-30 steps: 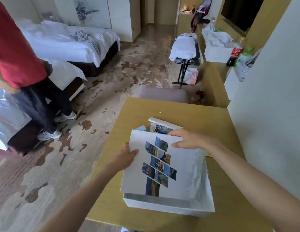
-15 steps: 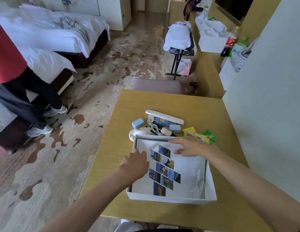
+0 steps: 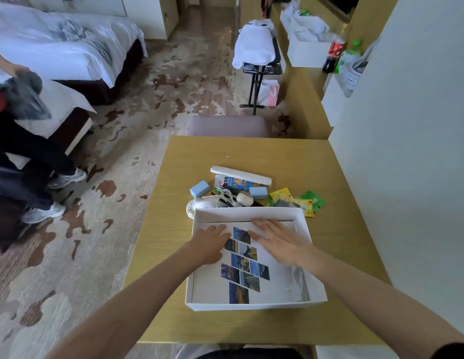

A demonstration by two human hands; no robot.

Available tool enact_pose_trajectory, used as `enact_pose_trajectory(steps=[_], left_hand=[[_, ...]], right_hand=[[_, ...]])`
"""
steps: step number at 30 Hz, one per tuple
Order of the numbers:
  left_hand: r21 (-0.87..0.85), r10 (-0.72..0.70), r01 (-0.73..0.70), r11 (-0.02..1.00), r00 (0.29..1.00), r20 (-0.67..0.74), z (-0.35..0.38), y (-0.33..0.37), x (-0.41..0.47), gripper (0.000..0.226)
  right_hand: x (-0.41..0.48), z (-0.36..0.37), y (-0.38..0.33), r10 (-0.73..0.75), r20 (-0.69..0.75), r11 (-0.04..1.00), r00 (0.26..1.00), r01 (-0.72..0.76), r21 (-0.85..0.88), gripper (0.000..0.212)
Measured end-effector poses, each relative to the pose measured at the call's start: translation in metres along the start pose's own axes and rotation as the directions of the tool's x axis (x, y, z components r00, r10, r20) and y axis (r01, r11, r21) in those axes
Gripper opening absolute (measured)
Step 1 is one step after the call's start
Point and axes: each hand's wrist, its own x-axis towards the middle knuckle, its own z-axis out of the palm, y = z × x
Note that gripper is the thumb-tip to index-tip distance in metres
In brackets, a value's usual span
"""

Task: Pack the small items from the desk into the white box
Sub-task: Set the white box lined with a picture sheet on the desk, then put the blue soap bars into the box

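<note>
The white box (image 3: 251, 305) sits open on the wooden desk (image 3: 342, 242) in front of me. A white sheet with several small photos (image 3: 245, 270) lies flat in its bottom. My left hand (image 3: 211, 244) and my right hand (image 3: 280, 242) rest flat on the sheet, fingers spread, holding nothing. Just beyond the box lie the small items: two light blue blocks (image 3: 199, 188) (image 3: 258, 192), a white tube (image 3: 241, 173), a printed packet (image 3: 233, 182), white cables (image 3: 225, 195), a round white piece (image 3: 245, 199), yellow sachets (image 3: 282, 195) and green sachets (image 3: 314, 200).
A grey chair (image 3: 228, 125) stands at the desk's far edge. A white wall panel (image 3: 407, 151) borders the desk on the right. A person's legs and shoes (image 3: 44, 182) are at the left by the beds. A folding rack with white cloth (image 3: 257, 47) stands further back.
The photo sheet, held tilted above the box a second ago, now lies flat in its bottom. Both hands went down with it and now press on it.
</note>
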Motion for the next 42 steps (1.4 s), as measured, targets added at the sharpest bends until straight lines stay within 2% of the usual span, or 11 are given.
enact_pose_trajectory(steps=[7, 11, 13, 15, 18, 20, 27, 32, 37, 39, 42], left_hand=[[-0.063, -0.051, 0.058, 0.996, 0.993, 0.105, 0.002, 0.006, 0.007, 0.057], [-0.332, -0.056, -0.007, 0.943, 0.982, -0.179, -0.018, 0.004, -0.003, 0.028], [-0.443, -0.178, -0.009, 0.897, 0.908, -0.379, -0.029, -0.003, -0.012, 0.022], [-0.551, -0.326, 0.01, 0.834, 0.815, -0.479, -0.039, -0.015, -0.018, 0.018], [-0.727, -0.55, 0.067, 0.683, 0.702, -0.453, -0.044, -0.045, -0.016, 0.019], [-0.814, -0.65, 0.136, 0.565, 0.681, -0.337, -0.04, -0.071, -0.006, 0.02], [-0.782, -0.569, 0.284, 0.555, 0.815, -0.109, -0.005, -0.138, 0.06, 0.026], [-0.666, -0.459, 0.292, 0.686, 0.884, -0.086, 0.004, -0.16, 0.122, 0.044], [-0.504, -0.407, 0.325, 0.8, 0.911, -0.059, 0.019, -0.168, 0.16, 0.057], [-0.526, -0.433, 0.335, 0.781, 0.898, -0.071, 0.022, -0.172, 0.166, 0.057], [-0.722, -0.485, 0.292, 0.627, 0.872, -0.069, 0.013, -0.177, 0.161, 0.045]], right_hand=[[-0.007, 0.001, -0.006, 0.007, 0.176, 0.946, 0.984, -0.064, 0.318, 0.061], [-0.001, -0.029, 0.001, 0.164, -0.171, 0.75, 0.971, -0.01, 0.661, 0.034], [0.007, -0.046, 0.011, 0.286, -0.331, 0.653, 0.899, 0.07, 0.754, 0.028], [0.024, -0.06, 0.025, 0.362, -0.371, 0.573, 0.855, 0.11, 0.812, 0.024], [0.06, -0.07, 0.046, 0.377, -0.262, 0.578, 0.888, -0.004, 0.816, 0.025], [0.086, -0.071, 0.056, 0.371, -0.143, 0.591, 0.917, -0.114, 0.799, 0.027], [0.161, -0.056, 0.068, 0.418, 0.082, 0.714, 0.905, -0.384, 0.586, 0.045], [0.172, -0.031, 0.092, 0.431, 0.231, 0.779, 0.872, -0.489, 0.393, 0.037], [0.167, -0.012, 0.105, 0.452, 0.269, 0.72, 0.851, -0.526, 0.453, 0.046], [0.165, -0.012, 0.107, 0.486, 0.249, 0.696, 0.838, -0.543, 0.469, 0.045], [0.153, -0.028, 0.107, 0.583, 0.127, 0.596, 0.803, -0.529, 0.604, 0.047]])
